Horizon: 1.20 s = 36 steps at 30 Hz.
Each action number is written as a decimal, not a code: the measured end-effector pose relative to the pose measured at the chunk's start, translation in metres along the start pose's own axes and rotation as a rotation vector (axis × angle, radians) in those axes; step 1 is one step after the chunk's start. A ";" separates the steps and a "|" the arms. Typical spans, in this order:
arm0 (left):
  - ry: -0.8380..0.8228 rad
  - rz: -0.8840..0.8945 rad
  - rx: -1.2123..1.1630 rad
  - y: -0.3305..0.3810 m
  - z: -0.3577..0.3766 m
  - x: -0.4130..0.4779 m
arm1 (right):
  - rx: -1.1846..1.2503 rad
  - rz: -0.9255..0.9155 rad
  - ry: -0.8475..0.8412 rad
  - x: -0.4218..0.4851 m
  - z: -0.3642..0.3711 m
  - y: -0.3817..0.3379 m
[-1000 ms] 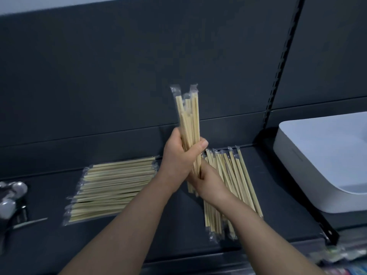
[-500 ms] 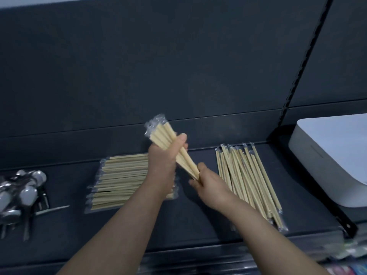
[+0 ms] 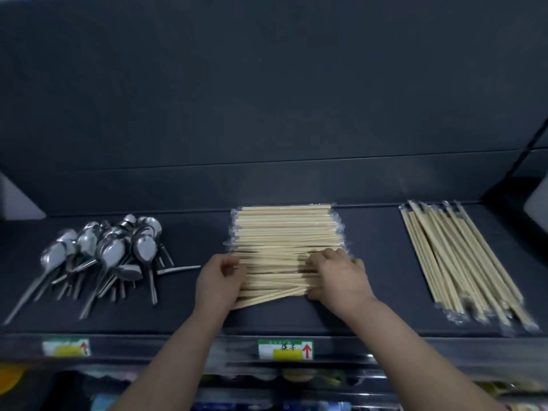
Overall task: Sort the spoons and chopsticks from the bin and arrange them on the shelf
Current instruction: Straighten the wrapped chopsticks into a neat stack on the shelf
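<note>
A flat stack of wrapped wooden chopsticks (image 3: 284, 232) lies crosswise in the middle of the dark shelf (image 3: 376, 307). My left hand (image 3: 218, 280) holds the left ends of its nearest sticks, fingers curled over them. My right hand (image 3: 341, 277) grips the right ends of the same sticks. A second pile of wrapped chopsticks (image 3: 462, 262) lies lengthwise at the right. A heap of metal spoons (image 3: 100, 256) lies at the left, bowls toward the back wall.
Price labels (image 3: 286, 350) sit on the shelf's front rail. The white bin (image 3: 539, 203) shows only as a sliver at the right edge. A white bracket (image 3: 17, 203) stands at the far left. Blurred goods lie on the shelf below.
Both hands have brought the held bundle of chopsticks down onto the front of the middle stack. The view has swung left, so the spoons are now in full view.
</note>
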<state>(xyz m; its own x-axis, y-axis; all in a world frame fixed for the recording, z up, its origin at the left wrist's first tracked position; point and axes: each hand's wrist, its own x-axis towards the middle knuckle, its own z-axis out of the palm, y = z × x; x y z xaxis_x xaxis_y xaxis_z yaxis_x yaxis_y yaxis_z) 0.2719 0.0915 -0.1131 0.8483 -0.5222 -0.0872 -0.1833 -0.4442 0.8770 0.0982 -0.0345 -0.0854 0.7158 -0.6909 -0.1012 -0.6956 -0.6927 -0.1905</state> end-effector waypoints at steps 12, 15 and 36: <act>-0.335 0.520 0.745 -0.014 0.000 -0.002 | 0.060 0.077 0.036 -0.015 0.032 0.002; -0.263 0.671 0.630 -0.014 0.001 0.003 | 0.019 0.059 0.117 -0.012 0.025 0.001; -0.265 0.786 0.640 0.026 0.042 -0.014 | -0.007 -0.027 0.239 -0.016 0.031 0.023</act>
<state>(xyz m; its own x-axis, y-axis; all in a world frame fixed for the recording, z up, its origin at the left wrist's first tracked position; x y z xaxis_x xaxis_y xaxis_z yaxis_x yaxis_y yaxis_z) 0.2342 0.0567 -0.1089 0.2544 -0.9392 0.2307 -0.9301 -0.1722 0.3245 0.0725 -0.0332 -0.1185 0.7002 -0.7005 0.1377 -0.6770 -0.7127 -0.1833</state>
